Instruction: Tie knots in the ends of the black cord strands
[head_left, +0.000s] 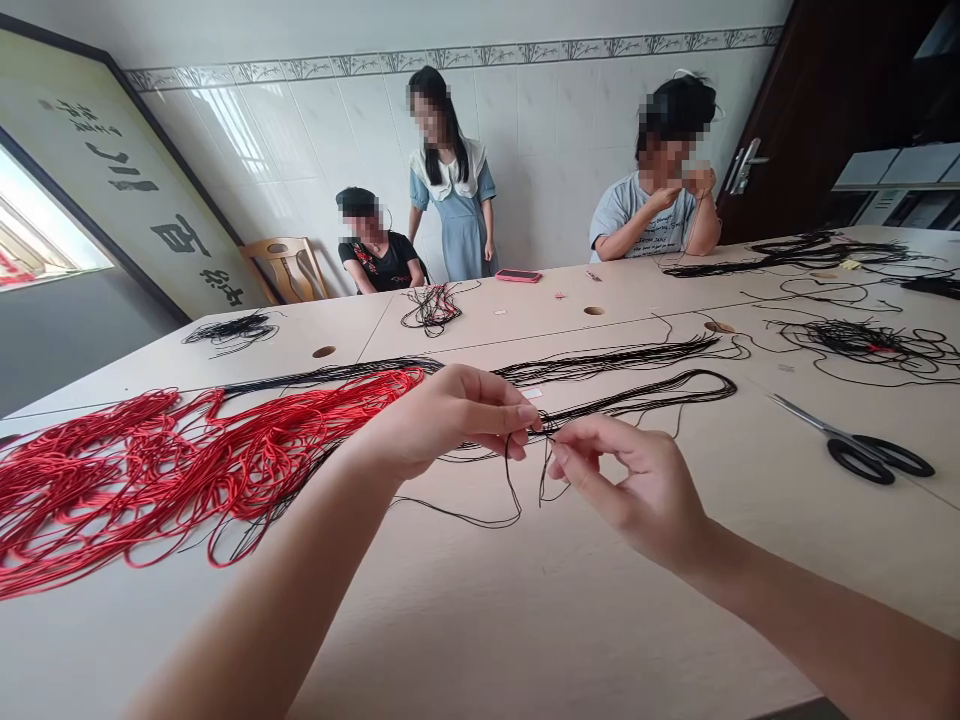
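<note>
Left hand (450, 420) is mid-desk, palm down, left fingers (517, 412) closed on a thin black cord (513, 475), thumb and index pinching it. Right hand (630, 485) is just right of it, right fingers (592, 435) curled, with thumb and index tips almost touching the left fingertips. Cord runs by those tips, but can't tell if right is gripping it.

Cord is held just above the desk (480, 640) between both hands, a slack loop hanging below. It trails left towards the red cord (187, 470), a big tangled bundle under the left forearm. Right of the hands, a black cord bundle (637, 397) lies in a long arc, with a 2nd one (607, 362) behind it, running left to the red ends.

Scissors (855, 445), black handles, lie on the desk well right of the right hand, blades pointing up-left. Farther off: black cord tangles (855, 340), (433, 305) and (232, 328), plus a pink phone (517, 275).

3 others at the far side. Seated person in grey tee (645, 220) has both hands raised, holding something too small to tell. Seated person in black top (379, 262) has arms down. Person in blue dress (457, 225) stands by the wall, arms down.
</note>
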